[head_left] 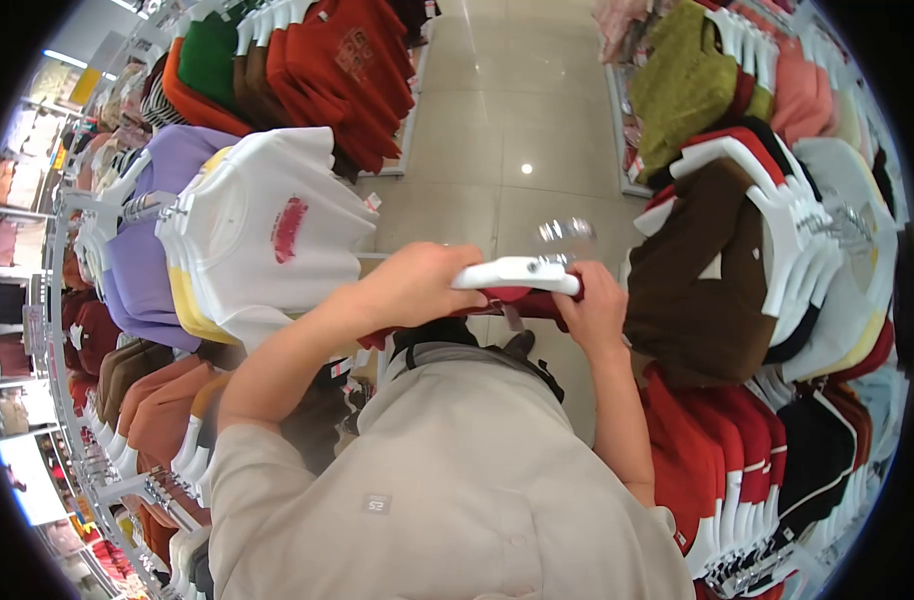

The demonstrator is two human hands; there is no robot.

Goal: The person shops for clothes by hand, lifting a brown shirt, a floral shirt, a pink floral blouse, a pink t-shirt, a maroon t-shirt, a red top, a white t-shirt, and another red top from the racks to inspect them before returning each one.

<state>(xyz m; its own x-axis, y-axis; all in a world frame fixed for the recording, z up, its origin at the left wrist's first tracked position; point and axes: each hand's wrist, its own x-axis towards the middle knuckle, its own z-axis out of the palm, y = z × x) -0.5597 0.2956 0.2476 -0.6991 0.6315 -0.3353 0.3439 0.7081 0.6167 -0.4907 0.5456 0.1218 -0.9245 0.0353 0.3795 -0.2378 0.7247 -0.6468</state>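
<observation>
Hanger (517, 273), white with a red garment (512, 300) on it, sits level before your chest, your left hand (417, 285) curled over one end and your right hand (594, 305) pinching the other, above a glossy tiled floor (497, 130) between crowded clothing racks (247, 240).

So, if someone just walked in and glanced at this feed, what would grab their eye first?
Most likely the white hanger at the centre, gripped at its two ends by the left hand and right hand, with a dark red garment bunched under it. Next, the white T-shirt with a red print on the rack at left, and the brown top hanging on the right.
</observation>
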